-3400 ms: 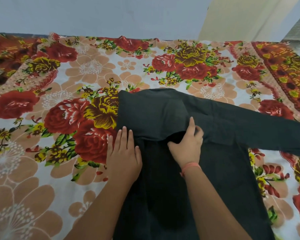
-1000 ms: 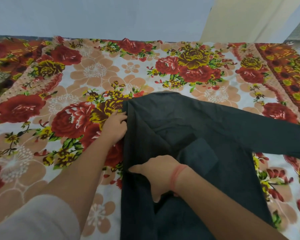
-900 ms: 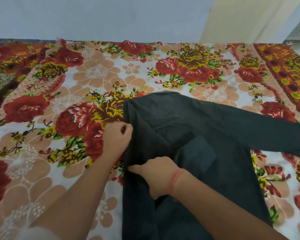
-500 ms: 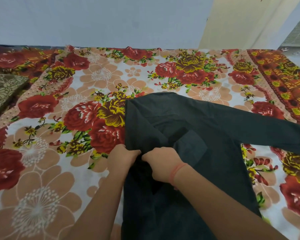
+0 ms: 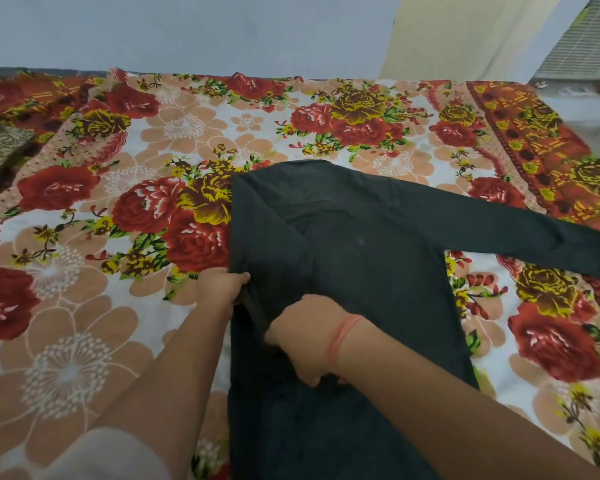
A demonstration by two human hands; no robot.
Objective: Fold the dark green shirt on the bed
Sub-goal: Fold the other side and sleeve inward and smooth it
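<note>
Both the left hand point(image 5: 222, 287) and right hand point(image 5: 307, 344) clutch folds of the dark green shirt point(image 5: 368, 258), lying on the bed point(image 5: 84, 341) at its near edge, one sleeve point(image 5: 534, 233) toward the right edge.

Shirt point(image 5: 361, 258): matt cloth; bedsheet point(image 5: 187, 133): printed cloth.
</note>
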